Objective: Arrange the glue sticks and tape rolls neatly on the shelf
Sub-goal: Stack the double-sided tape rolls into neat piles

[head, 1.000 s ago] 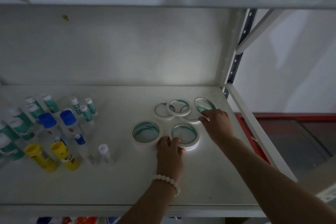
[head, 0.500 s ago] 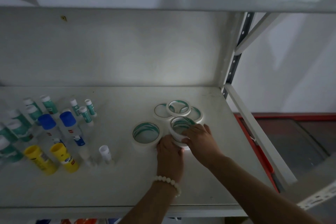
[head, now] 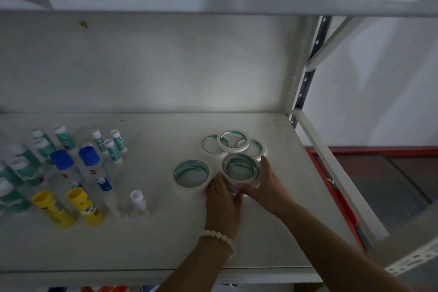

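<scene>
Stack alignment: left hand and right hand grasp the tape stack from both sides, near the shelf's right edge, apparently to square its rolls.

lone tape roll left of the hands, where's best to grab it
Grip the lone tape roll from above: it lies flat, hole up, so pinch its wall, thumb inside, fingers outside. Take its left or near side; the left hand, holding the tape stack with the right hand, crowds its right edge.
</scene>
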